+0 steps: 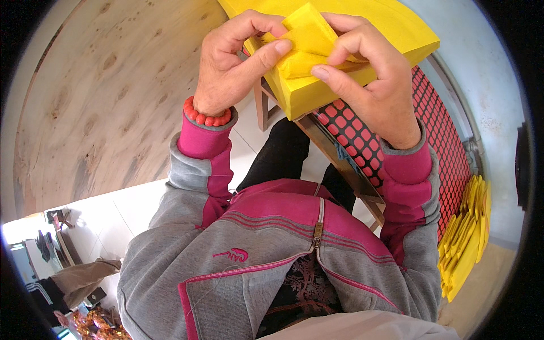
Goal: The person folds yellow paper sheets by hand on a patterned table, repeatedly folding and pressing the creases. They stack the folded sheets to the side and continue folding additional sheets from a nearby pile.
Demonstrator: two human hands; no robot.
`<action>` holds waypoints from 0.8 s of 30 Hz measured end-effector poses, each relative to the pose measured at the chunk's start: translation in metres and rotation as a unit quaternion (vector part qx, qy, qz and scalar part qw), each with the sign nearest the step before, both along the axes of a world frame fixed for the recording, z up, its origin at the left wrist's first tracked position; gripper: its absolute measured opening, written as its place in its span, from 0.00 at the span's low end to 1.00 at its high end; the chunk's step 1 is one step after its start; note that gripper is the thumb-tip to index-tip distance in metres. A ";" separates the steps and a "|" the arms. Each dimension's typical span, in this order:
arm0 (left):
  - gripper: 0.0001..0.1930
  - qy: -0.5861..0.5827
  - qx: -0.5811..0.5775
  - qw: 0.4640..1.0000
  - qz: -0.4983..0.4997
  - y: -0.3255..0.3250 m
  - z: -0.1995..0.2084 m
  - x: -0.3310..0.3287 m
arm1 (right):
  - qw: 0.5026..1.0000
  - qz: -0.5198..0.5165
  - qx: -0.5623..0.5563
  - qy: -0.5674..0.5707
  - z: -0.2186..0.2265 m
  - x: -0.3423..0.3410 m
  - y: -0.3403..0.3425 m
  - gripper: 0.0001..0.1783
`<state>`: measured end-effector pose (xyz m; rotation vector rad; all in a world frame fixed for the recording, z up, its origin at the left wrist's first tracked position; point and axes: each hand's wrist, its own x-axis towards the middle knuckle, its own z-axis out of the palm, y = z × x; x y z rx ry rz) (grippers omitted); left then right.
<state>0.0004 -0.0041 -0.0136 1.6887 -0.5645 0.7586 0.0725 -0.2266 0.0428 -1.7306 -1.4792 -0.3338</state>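
Note:
Both of my hands are at the top middle, over a thick yellow stack point(391, 34) that looks like paper. Between them is a partly folded yellow sheet point(311, 35), with one pointed corner standing up. My left hand point(229, 65), with red beads round its wrist, pinches the sheet's left side between thumb and fingers. On the other side, my right hand point(377, 76) has its fingers bent and its thumb along the lower fold. The right fingertips are partly hidden behind the sheet.
Under the stack is a red-and-black patterned surface point(433, 124) on a wooden frame. Several folded yellow pieces point(467, 232) lean together at the right. A large plywood board point(113, 102) fills the left. Another person's leg point(85, 277) shows at lower left.

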 end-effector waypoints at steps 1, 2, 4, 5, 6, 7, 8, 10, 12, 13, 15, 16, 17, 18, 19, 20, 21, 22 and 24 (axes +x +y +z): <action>0.08 -0.004 0.002 1.000 -0.003 0.001 -0.001 0.001 | 1.000 0.001 -0.007 -0.014 0.000 0.000 0.000 0.08; 0.08 0.003 -0.018 1.000 -0.002 0.001 -0.002 0.002 | 1.000 0.004 -0.005 -0.022 -0.001 0.001 0.000 0.07; 0.09 0.013 -0.076 0.997 0.003 0.001 -0.006 0.003 | 0.999 0.010 0.000 -0.036 -0.002 0.002 0.001 0.07; 0.09 0.013 -0.092 0.996 0.001 0.001 -0.008 0.003 | 0.999 0.016 -0.002 -0.050 -0.002 0.003 0.001 0.06; 0.10 0.013 -0.107 0.994 -0.001 0.000 -0.010 0.004 | 0.998 0.021 -0.005 -0.064 -0.003 0.004 0.002 0.06; 0.10 0.012 -0.122 0.992 -0.003 0.000 -0.010 0.004 | 0.997 0.024 -0.002 -0.077 -0.003 0.005 0.002 0.06; 0.09 0.005 -0.107 0.994 0.004 0.000 -0.009 0.004 | 0.997 0.025 -0.003 -0.069 -0.002 0.004 0.002 0.06; 0.08 -0.009 -0.076 0.997 0.017 0.000 -0.005 0.003 | 0.998 0.018 0.007 -0.058 -0.002 0.003 0.002 0.06; 0.06 -0.004 -0.069 0.998 0.009 -0.004 -0.001 -0.001 | 0.999 0.022 0.011 -0.043 -0.002 0.001 0.002 0.06; 0.06 0.001 -0.066 0.998 -0.001 -0.004 0.001 -0.002 | 0.999 0.018 0.018 -0.044 -0.002 0.001 0.003 0.06; 0.07 -0.030 -0.039 0.998 -0.043 -0.001 0.005 0.000 | 0.999 0.014 0.022 -0.042 -0.004 0.002 0.003 0.06; 0.07 -0.035 -0.031 0.997 -0.064 0.002 0.006 0.000 | 0.998 0.012 0.030 -0.049 -0.005 0.003 0.003 0.06; 0.08 -0.044 0.009 0.998 -0.033 0.004 0.005 -0.001 | 0.998 0.015 0.027 -0.054 -0.007 0.004 0.002 0.06; 0.09 -0.045 0.044 0.998 -0.003 0.006 0.003 -0.002 | 0.997 0.018 0.029 -0.064 -0.008 0.005 0.002 0.06; 0.09 -0.032 0.077 0.996 0.035 0.009 0.000 0.000 | 0.996 0.013 0.030 -0.078 -0.008 0.006 0.001 0.06; 0.09 -0.029 0.072 0.995 0.055 0.011 -0.006 -0.001 | 0.997 0.025 0.034 -0.067 -0.009 0.006 0.002 0.06; 0.09 0.012 0.062 0.994 0.094 0.013 -0.012 -0.008 | 0.997 0.025 0.036 -0.057 -0.010 0.006 0.003 0.06; 0.08 0.022 0.036 0.995 0.086 0.016 -0.016 -0.007 | 0.996 0.027 0.064 -0.054 -0.012 0.005 0.004 0.07; 0.06 0.010 0.052 0.994 0.094 0.025 -0.018 -0.004 | 0.998 0.004 0.057 -0.012 -0.012 0.005 0.010 0.13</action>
